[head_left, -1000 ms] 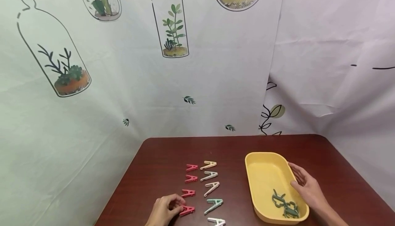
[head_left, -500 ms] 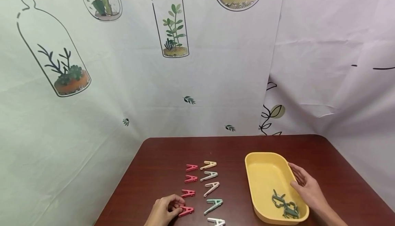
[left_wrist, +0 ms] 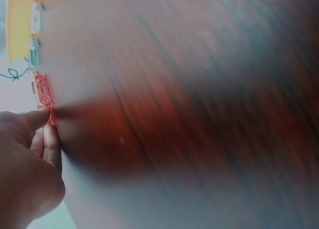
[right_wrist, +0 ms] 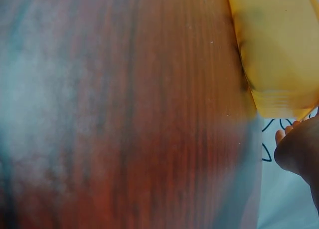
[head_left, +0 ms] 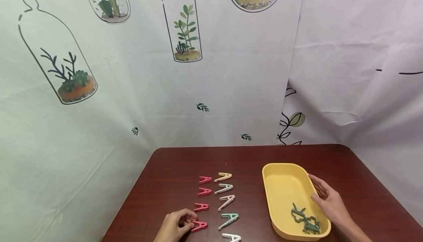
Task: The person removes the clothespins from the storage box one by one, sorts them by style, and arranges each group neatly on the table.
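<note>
My left hand (head_left: 176,224) pinches one end of the nearest red clothespin (head_left: 199,226), which lies at the table's lower left. In the left wrist view, the thumb and fingers meet at the end of that clothespin (left_wrist: 43,89). Beyond it, more red clothespins (head_left: 201,207) form a column. Beside them runs a second column with yellow, pale, green (head_left: 229,220) and white clothespins. On the right, my right hand (head_left: 332,203) holds the side of a yellow tray (head_left: 284,198), its thumb at the rim. Dark green openwork pieces (head_left: 305,218) lie in the tray's near end; their kind is unclear.
The dark red-brown wooden table (head_left: 246,161) has rounded far corners. Behind it hangs a pale cloth (head_left: 231,80) printed with plants in glass jars. The white clothespin (head_left: 232,237) is cut by the bottom edge of the head view.
My left hand and the red clothespin in it have shifted very slightly to the left. The right hand and the tray stay where they were.
</note>
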The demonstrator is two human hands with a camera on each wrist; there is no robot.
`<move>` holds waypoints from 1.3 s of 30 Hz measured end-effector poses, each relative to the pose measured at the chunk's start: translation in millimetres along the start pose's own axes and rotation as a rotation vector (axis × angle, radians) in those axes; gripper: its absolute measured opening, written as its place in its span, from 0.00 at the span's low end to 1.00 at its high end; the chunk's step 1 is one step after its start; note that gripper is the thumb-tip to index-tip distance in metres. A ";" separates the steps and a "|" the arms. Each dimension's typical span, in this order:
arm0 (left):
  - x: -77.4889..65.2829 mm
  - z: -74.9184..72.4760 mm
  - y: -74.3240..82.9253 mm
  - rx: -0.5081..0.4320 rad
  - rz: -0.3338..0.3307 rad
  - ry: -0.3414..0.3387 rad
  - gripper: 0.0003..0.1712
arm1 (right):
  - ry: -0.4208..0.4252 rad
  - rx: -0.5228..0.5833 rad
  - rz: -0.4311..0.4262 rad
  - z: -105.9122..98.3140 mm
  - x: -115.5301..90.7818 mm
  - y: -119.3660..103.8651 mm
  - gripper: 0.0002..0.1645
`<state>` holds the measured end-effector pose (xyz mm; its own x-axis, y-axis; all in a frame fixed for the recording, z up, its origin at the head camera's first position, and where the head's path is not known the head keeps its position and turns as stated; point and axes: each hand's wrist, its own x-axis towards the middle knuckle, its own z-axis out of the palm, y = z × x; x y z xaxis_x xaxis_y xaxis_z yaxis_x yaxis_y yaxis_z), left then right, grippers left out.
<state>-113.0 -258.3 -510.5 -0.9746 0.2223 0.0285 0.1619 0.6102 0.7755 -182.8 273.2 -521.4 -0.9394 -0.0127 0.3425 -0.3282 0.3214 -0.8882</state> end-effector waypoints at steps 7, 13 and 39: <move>-1.7 -3.1 0.1 -0.035 0.019 -0.012 0.10 | -0.002 -0.020 0.024 -0.5 -0.2 -1.3 0.36; 2.8 -7.6 6.3 0.002 0.008 0.079 0.09 | 0.002 -0.027 0.022 -0.2 -0.4 -2.8 0.36; 96.8 14.7 101.7 -0.192 0.304 0.184 0.15 | -0.010 -0.097 0.032 0.2 -0.1 -5.3 0.36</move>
<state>-188.6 -163.6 -438.1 -0.9008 0.2207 0.3739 0.4325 0.3808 0.8173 -181.0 271.3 -516.7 -0.9503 -0.0106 0.3110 -0.2876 0.4117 -0.8648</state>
